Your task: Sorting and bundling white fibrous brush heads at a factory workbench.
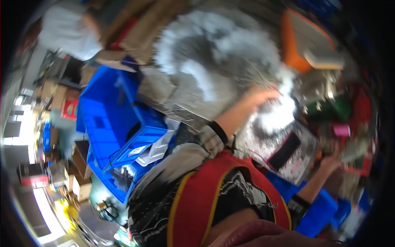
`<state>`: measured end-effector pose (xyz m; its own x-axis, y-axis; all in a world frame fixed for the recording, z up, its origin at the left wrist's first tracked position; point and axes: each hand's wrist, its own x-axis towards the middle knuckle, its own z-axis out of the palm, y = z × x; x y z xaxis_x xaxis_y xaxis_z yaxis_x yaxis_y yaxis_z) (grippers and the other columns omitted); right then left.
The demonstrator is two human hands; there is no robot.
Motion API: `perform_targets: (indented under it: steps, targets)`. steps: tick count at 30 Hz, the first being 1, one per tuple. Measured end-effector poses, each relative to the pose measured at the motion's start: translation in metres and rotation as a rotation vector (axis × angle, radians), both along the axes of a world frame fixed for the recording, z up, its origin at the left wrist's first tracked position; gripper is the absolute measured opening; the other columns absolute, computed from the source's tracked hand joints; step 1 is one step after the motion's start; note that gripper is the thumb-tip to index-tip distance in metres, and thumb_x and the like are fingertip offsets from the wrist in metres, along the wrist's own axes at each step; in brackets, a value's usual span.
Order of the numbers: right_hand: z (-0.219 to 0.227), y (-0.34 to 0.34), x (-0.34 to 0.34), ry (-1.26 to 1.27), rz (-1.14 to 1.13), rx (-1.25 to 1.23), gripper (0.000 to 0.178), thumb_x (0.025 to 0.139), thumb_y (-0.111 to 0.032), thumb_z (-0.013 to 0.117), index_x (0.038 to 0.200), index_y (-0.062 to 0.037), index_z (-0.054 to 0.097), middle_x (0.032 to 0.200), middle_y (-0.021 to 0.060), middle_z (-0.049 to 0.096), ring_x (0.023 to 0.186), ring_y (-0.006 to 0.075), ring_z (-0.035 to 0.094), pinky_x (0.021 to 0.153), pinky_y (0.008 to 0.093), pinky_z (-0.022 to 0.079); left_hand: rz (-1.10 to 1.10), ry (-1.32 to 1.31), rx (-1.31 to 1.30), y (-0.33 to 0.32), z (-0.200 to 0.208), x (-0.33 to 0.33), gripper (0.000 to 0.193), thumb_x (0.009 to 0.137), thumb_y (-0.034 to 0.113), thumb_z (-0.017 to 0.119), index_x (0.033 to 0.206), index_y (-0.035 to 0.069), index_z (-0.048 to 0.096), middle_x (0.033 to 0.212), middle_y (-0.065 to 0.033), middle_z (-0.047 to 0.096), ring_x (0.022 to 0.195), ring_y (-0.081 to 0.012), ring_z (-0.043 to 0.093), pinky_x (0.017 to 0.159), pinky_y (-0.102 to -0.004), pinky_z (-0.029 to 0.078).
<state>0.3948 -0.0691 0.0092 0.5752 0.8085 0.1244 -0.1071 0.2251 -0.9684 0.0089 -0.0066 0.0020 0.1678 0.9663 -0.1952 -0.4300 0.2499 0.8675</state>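
**White tuft (279, 114) sat right at your left hand (265, 94), with clutter on every side**

Beyond that hand spread a large fluffy grey-white heap (222, 41), blurred at its edges. Blue crates (109, 111) crowded in on your left, next to your left sleeve, with a grey tray (158, 146) against them. At the upper right stood an orange bin (294, 55). A dark green object (335, 108) and a pink roll-shaped item (341, 130) lay on the far side of your right hand (330, 161). Between your two hands, a black block (284, 150) rested aslant on a speckled pale panel (253, 142), and a blue bin (319, 214) stood below your right forearm. Another person (68, 31) in a light top was at the upper left.

Your left forearm reached up and to the right, its hand over the upper edge of the tuft; glare and blur hid the fingertips, so I couldn't tell whether they gripped it. Your right forearm angled up and outward past the panel, well apart from the left. Its fingers blurred into the things behind them, and I couldn't tell how wide they were or whether they held anything.
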Motion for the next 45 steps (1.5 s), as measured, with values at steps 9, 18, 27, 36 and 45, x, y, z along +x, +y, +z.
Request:
perform_targets:
  steps: [9,18,27,36,45]
  targets:
    - [0.032,0.006,-0.055,-0.205,-0.014,0.223,0.011,0.071,-0.004,0.054,0.073,0.0070,0.056,0.065,0.0095,0.052,0.062,0.0155,0.048,0.061,0.0268,0.039,-0.095,-0.266,0.092,0.008,-0.021,0.006,0.013,0.073,0.012,0.061,0.083,0.004,0.059,0.073,-0.0044,0.058,0.063,-0.0110,0.054,0.055,-0.0250,0.045]
    - [0.044,0.010,-0.076,-0.127,0.003,0.259,0.008,0.065,0.000,0.056,0.062,0.0033,0.050,0.058,0.0078,0.046,0.056,0.0175,0.049,0.058,0.0288,0.043,0.111,-0.116,0.039,-0.002,-0.011,-0.005,0.014,0.065,0.012,0.066,0.075,0.003,0.061,0.067,-0.0063,0.059,0.061,-0.0146,0.055,0.053,-0.0296,0.044]
    - [0.026,0.030,-0.070,-0.121,0.008,0.277,0.007,0.065,0.001,0.055,0.063,0.0036,0.049,0.057,0.0091,0.044,0.055,0.0192,0.048,0.056,0.0306,0.045,0.186,-0.265,0.009,-0.007,-0.007,0.001,0.013,0.059,0.007,0.068,0.068,0.002,0.060,0.063,-0.0088,0.058,0.055,-0.0161,0.055,0.049,-0.0315,0.044]
    - [0.017,0.049,-0.072,-0.149,0.055,0.318,0.006,0.065,0.002,0.055,0.064,0.0042,0.049,0.056,0.0097,0.044,0.054,0.0198,0.048,0.056,0.0317,0.045,0.176,-0.136,0.013,-0.013,0.001,-0.005,0.013,0.062,0.010,0.066,0.068,0.002,0.058,0.061,-0.0071,0.056,0.053,-0.0145,0.052,0.048,-0.0299,0.042]
    - [0.022,0.029,-0.044,-0.237,0.012,0.312,0.005,0.065,0.004,0.055,0.064,0.0048,0.049,0.056,0.0104,0.044,0.053,0.0203,0.049,0.055,0.0328,0.046,0.233,-0.222,0.003,-0.008,-0.010,0.002,0.015,0.058,0.003,0.068,0.068,0.001,0.058,0.063,-0.0089,0.057,0.053,-0.0164,0.055,0.046,-0.0304,0.044]
